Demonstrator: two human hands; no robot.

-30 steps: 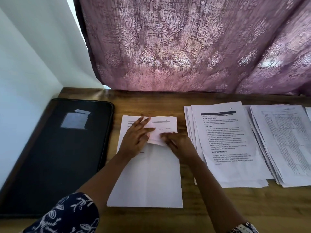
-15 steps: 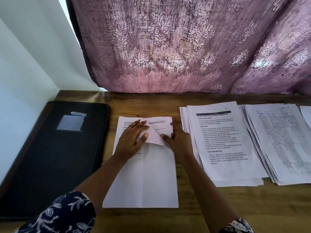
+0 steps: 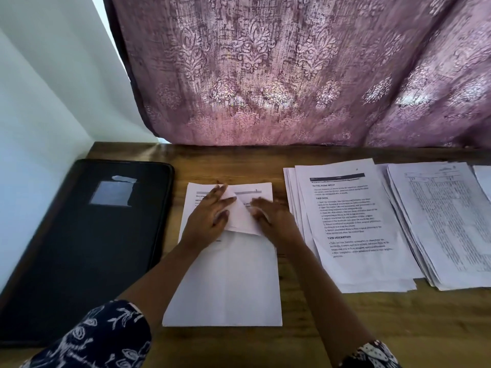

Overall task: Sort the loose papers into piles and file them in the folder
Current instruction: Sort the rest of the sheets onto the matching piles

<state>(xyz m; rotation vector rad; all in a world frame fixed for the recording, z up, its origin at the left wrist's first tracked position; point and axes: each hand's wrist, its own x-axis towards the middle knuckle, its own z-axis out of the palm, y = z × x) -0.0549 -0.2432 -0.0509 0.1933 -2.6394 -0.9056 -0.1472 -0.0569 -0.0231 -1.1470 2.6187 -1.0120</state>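
Head view: the sorting looks well advanced, the filing not begun. The black folder (image 3: 79, 248) lies closed along the left edge of the desk (image 3: 398, 328), with no paper in or on it that shows. Toward the right edge lie two fanned piles, one of printed text sheets (image 3: 353, 229) and just beside it one of table sheets (image 3: 451, 221). A sliver of a further sheet (image 3: 485, 179) shows at the far right.

Between the folder and the text pile sits a thin middle pile (image 3: 228, 288), squared to the near edge. Both hands are working on it. Its top sheet has a bent flap (image 3: 240, 216) folded down toward the person. The left hand (image 3: 210, 219) lies flat with fingers straight and spread beside the flap, and the right hand (image 3: 273, 219) presses flat on the flap's other side. Its fingertips are blurred.

By my reading, they are smoothing this sheet, which is a small tidy-up. What remains is to open the folder and file all the piles.
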